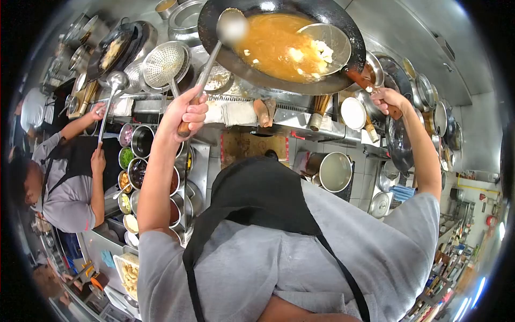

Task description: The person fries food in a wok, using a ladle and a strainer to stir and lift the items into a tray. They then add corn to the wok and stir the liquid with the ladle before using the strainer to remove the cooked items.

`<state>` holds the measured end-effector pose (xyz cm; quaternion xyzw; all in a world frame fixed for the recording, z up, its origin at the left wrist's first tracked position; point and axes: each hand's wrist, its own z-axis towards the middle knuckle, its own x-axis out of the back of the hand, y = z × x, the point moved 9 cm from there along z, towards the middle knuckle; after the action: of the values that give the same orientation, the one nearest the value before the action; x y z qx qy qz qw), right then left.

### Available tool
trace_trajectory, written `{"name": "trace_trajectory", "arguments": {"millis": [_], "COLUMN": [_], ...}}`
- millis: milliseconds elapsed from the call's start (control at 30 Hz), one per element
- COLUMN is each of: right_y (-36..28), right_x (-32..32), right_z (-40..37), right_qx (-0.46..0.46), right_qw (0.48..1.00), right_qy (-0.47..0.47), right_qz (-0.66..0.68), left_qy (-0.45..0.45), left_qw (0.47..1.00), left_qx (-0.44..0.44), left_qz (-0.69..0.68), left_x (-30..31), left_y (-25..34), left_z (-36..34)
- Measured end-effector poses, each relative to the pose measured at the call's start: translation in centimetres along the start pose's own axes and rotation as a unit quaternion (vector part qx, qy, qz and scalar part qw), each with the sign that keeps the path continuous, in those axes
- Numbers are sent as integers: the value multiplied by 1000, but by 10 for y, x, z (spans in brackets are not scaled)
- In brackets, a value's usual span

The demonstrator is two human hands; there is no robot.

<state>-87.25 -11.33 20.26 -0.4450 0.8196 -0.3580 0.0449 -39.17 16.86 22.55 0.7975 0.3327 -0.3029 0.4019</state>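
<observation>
My left hand [188, 114] is closed round the wooden-ended handle of a ladle [210, 63], whose bowl hangs over the left side of a large black wok [214, 27] and looks whitish and blurred. My right hand [387, 100] grips the reddish-brown wooden handle of a round strainer [337, 38]. The strainer sits tilted in the right side of the wok, partly in brownish-orange liquid [276, 40]. Pale, small chunks [322, 51] lie in the strainer, and a few float outside it.
A perforated skimmer [163, 63] rests left of the wok. Bowls of ingredients [142, 140] line my left side. A co-worker [75, 180] holds another ladle [111, 99] at a neighbouring wok. A brush [319, 110], folded cloth [230, 112] and large pot [336, 172] are close by.
</observation>
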Motion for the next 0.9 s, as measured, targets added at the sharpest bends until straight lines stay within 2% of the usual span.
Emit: {"name": "trace_trajectory", "arguments": {"millis": [67,100,167,233,367,467,500,567,633,733,767,833,900], "right_y": [-5,-13,-15,-17,-24,-37,-36,-55,-63,-54,-53,-54,-44], "right_x": [-38,-55,-82,-104,-157,-163,-162,-171,-177,-188,-193,-202,-207], "right_z": [-5,-11,-3,4,17,29,42,44,39,51,44,27,25], "right_qx": [-11,-19,-17,-22,-7,56,48,76,74,67,69,93,92], "right_qw": [995,993,983,979,935,963,971,962,958,907,897,890,876], "right_qy": [-94,-76,-127,-115,-193,-162,-156,-183,-159,-238,-234,-222,-227], "right_qz": [37,86,135,167,296,210,177,188,225,340,369,387,415], "left_qy": [-6,-2,-6,-6,7,71,78,80,74,47,50,-6,1], "left_qw": [1000,1000,1000,999,999,992,991,992,992,996,995,993,990], "left_qx": [-10,-15,-18,-31,-45,-72,-71,-60,-63,-75,-79,-121,-140], "left_qz": [10,9,8,13,25,80,85,77,75,33,26,1,-24], "left_x": [0,0,-4,-5,-7,0,0,4,8,5,6,1,5], "left_y": [-2,-2,-5,-6,-8,-6,-6,-5,-4,-6,-9,-11,-27], "left_z": [-9,-11,-16,-17,-20,-18,-16,-7,-2,-3,-6,-15,-28]}}
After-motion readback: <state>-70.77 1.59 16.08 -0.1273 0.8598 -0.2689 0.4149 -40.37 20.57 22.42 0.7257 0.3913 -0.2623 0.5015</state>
